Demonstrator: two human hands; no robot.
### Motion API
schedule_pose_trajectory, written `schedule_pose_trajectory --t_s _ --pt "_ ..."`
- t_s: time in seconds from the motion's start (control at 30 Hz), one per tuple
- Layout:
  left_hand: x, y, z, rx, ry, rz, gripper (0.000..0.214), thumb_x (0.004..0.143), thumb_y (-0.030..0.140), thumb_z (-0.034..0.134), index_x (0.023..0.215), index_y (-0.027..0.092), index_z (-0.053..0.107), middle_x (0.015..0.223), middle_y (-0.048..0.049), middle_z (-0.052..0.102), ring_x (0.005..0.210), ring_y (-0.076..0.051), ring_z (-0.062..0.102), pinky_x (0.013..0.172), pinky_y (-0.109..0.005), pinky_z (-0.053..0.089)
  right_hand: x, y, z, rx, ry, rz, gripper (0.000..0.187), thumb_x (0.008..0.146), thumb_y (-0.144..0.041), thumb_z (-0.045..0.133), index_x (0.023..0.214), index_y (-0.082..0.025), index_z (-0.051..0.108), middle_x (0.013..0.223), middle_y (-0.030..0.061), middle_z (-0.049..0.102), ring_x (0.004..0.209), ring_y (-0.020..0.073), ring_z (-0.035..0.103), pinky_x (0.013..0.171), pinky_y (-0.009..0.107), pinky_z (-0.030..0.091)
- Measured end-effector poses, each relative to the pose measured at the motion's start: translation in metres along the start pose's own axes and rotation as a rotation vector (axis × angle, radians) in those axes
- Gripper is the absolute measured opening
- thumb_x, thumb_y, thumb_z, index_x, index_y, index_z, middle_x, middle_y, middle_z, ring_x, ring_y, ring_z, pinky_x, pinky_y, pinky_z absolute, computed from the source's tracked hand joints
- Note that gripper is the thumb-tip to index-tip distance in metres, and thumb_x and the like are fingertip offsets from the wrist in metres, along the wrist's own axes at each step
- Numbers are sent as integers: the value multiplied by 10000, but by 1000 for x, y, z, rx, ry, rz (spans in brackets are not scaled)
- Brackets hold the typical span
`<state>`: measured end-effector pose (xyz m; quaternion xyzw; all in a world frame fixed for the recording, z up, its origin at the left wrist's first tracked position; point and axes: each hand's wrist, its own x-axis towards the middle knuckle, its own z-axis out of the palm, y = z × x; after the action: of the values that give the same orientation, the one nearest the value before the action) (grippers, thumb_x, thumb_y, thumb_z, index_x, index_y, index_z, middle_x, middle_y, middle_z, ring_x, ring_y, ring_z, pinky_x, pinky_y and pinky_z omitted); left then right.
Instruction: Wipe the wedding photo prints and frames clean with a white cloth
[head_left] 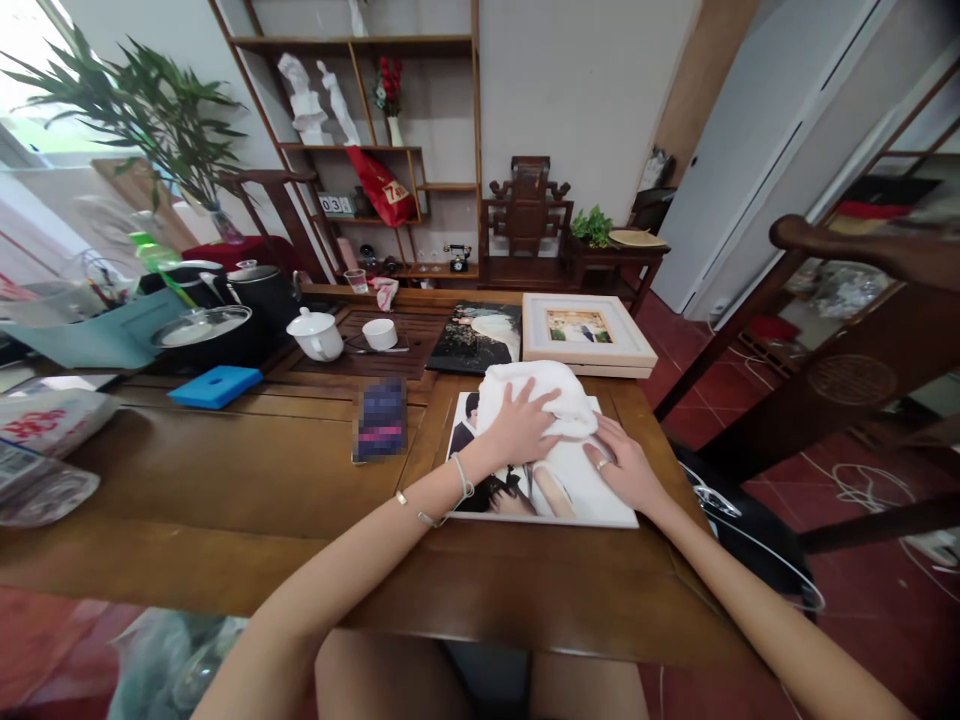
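Observation:
A white cloth (pixel 574 400) lies bunched on the upper part of a wedding photo panel (pixel 555 505), which rests flat on the wooden table. My left hand (pixel 525 425) presses on the cloth with its fingers spread. At the panel's right edge is my right hand (pixel 628 468), its fingers stretched out over the surface beside the cloth. The panel shows a figure in a dark suit and white fabric; the cloth and my hands hide its upper middle.
Behind the panel are a dark photo panel (pixel 476 338) and a framed photo (pixel 589 335). Left of it lies a blurred-out phone-like object (pixel 379 420). Farther left are a lidded white cup (pixel 315 335), a blue block (pixel 215 387) and a plastic bag (pixel 45 425). A wooden chair (pixel 840 380) stands right.

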<state>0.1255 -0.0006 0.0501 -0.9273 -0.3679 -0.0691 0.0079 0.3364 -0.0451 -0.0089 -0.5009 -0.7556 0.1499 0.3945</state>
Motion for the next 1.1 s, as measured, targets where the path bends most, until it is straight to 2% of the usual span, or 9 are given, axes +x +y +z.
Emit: schedule_pose_trajectory --t_s 0.13,0.3,0.43,0.53,0.7,0.8,0.93,1.03,1.1 --pt "2 6 4 -9 5 18 347 931 349 457 1144 201 688 1542 -27 386 1420 -435 255 1062 -700 289 0 2 2 -2 15 -17 356 871 -267 520 1203 -251 649 1313 82 614 1263 299 508 1059 522 404" --pt "5 21 5 -12 16 -53 369 952 356 423 1154 190 683 1541 -55 384 1417 -446 255 1046 -715 299 -1 6 2 -4 14 -9 331 874 -267 518 1176 -249 654 1264 85 638 1247 302 520 1043 514 419" --pt "0 22 6 12 45 -71 354 940 350 447 1144 194 690 1543 -66 378 1416 -452 253 1046 -710 303 0 5 1 1 10 -6 335 878 -283 524 1181 -261 665 1266 79 643 1252 304 519 1053 528 412" --pt "-17 10 8 28 61 -73 324 924 342 477 1108 207 707 1551 -52 367 1426 -442 243 1057 -700 295 -1 5 1 16 6 1 375 883 -302 531 1239 -263 643 1340 83 602 1294 298 489 1087 549 377" --pt "-51 -31 1 21 46 -186 312 931 312 465 1108 224 707 1552 -39 366 1441 -396 244 1077 -676 293 -2 6 2 19 8 9 409 898 -308 524 1290 -238 616 1380 97 572 1325 278 465 1128 552 334" --pt "-72 -38 -5 7 27 -207 298 939 299 461 1063 218 720 1560 -18 350 1460 -368 215 1105 -637 292 -2 6 3 26 12 11 408 900 -302 525 1294 -244 614 1380 91 573 1326 275 466 1128 556 338" --pt "-116 -2 -13 -34 -4 -143 270 913 237 489 984 239 750 1571 14 327 1479 -344 175 1150 -625 229 -3 6 4 30 19 12 408 900 -299 527 1297 -261 611 1381 79 573 1324 278 468 1125 562 342" --pt "-152 37 -19 -63 -27 26 232 861 280 577 1013 302 751 1597 58 252 1487 -361 122 1166 -643 169 -3 6 5 22 21 13 413 903 -299 526 1307 -261 604 1385 83 570 1325 283 466 1125 569 338" --pt "-166 52 -22 -65 -5 120 250 850 304 602 1060 333 736 1605 80 216 1490 -354 115 1188 -611 143 -4 6 5 19 18 15 415 905 -298 524 1312 -266 600 1383 80 571 1324 282 466 1123 569 341"
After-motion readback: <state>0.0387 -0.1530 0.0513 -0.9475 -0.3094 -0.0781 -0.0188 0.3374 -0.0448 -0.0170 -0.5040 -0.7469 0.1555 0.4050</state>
